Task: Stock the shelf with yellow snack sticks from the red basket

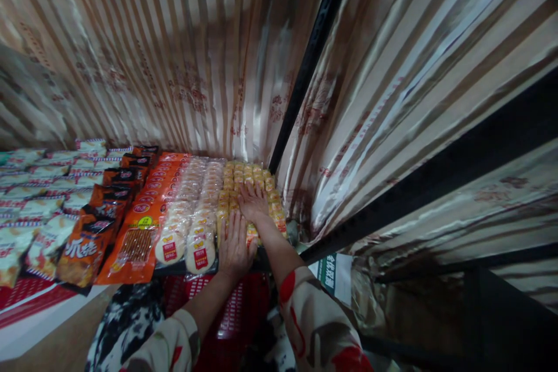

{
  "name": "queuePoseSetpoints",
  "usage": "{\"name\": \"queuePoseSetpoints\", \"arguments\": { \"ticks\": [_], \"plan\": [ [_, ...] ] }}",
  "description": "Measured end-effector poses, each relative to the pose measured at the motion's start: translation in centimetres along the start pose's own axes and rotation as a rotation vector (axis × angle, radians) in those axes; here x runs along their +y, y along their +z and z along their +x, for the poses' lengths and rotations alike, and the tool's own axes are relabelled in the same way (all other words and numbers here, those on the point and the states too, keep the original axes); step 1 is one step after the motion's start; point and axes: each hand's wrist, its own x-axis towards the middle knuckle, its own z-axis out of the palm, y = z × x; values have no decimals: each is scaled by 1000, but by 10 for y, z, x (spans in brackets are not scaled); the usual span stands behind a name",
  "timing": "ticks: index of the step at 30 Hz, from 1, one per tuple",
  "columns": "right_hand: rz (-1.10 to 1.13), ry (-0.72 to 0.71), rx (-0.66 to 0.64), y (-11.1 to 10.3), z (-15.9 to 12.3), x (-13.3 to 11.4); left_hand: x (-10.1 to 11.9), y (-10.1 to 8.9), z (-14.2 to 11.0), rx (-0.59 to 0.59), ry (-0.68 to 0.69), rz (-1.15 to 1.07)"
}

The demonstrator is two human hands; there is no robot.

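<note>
My left hand [234, 244] lies flat, fingers stretched out, on the near end of a row of yellow snack packets [244, 177] at the right end of a shelf. Farther back on the same yellow packets, my right hand [252, 200] presses down with its fingers spread. Neither hand grips anything. Just left of my hands lie two rows of round pale cakes in clear wrappers [194, 215] with red labels.
Orange bags [143, 221] and dark orange bags [93, 232] fill the shelf to the left, then white-green bags [30, 209]. A striped curtain [183, 52] hangs behind. A black upright post [309, 64] and black frame bars [436, 186] stand right. A red basket [231, 314] sits below.
</note>
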Motion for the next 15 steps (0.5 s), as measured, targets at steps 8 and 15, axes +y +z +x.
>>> {"name": "queuePoseSetpoints", "arguments": {
  "ticks": [8,15],
  "plan": [
    [30,6,60,-2,-3,-2,2,-3,2,9,-3,-11],
    [73,-222,64,-14,13,-38,1,3,-2,28,10,-8]
  ]
}}
